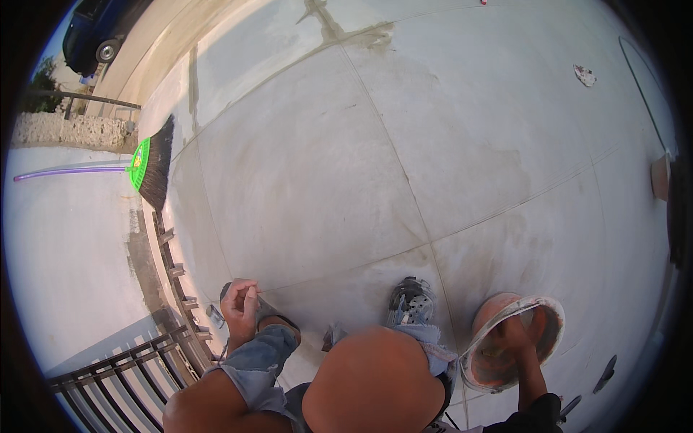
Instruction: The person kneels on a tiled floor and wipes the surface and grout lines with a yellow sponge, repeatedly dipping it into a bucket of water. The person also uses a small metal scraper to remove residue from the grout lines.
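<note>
My left hand [240, 307] is beside my left knee, above the foot, with its fingers curled in and the thumb against them. Nothing shows in it. To the right, my right hand [514, 333] reaches down inside a round bucket [552, 307] with a pale rim and orange-red, smeared walls. The fingers of that hand are hidden in the bucket, so what they touch cannot be made out. A dark, paint-spattered clog [413, 299] is on my right foot, just left of the bucket.
Smooth grey concrete floor [303, 180] with thin joint lines spreads ahead. A green-headed broom [148, 164] with a purple handle lies at the left. A dark metal railing [119, 368] stands at lower left. A small crumpled scrap [585, 76] and another bucket [660, 178] are at the right.
</note>
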`<state>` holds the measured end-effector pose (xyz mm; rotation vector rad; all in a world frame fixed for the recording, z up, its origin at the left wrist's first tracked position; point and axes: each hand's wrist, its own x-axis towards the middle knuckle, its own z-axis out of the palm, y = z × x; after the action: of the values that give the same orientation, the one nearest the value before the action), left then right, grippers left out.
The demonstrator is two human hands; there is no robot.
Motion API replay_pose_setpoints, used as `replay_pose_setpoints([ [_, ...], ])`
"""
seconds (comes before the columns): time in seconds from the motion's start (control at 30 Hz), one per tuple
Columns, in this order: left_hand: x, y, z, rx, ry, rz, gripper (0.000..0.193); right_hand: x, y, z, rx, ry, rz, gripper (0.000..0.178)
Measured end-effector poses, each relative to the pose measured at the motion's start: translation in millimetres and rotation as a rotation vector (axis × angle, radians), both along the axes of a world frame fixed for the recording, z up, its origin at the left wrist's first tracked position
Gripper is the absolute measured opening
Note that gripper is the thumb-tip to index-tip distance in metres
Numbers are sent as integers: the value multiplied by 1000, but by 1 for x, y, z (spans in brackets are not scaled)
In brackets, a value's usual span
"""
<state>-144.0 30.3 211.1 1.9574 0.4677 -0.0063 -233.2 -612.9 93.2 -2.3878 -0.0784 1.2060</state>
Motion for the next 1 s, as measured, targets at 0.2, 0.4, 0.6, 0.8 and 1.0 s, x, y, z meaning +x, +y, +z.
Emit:
replay_pose_setpoints([
  [0.2, 129, 35, 25, 328, -252, -38, 12, -5, 20, -17, -89, -84, 4, 47],
  [0.4, 218, 24, -35, 474, -162, -292, 16, -48, -2, -70, -189, -192, -160, 47],
  [0.6, 254, 30, -66, 376, -52, -235, 25, -81, 18, -45, -237, -180, -379, 43],
  [0.8, 260, 78, -134, 419, 105, -357, 26, -93, 46, -13, -347, -168, -589, 39],
  [1.0, 269, 85, -153, 348, 67, -356, 19, -115, 63, 11, -442, -211, -942, 36],
])
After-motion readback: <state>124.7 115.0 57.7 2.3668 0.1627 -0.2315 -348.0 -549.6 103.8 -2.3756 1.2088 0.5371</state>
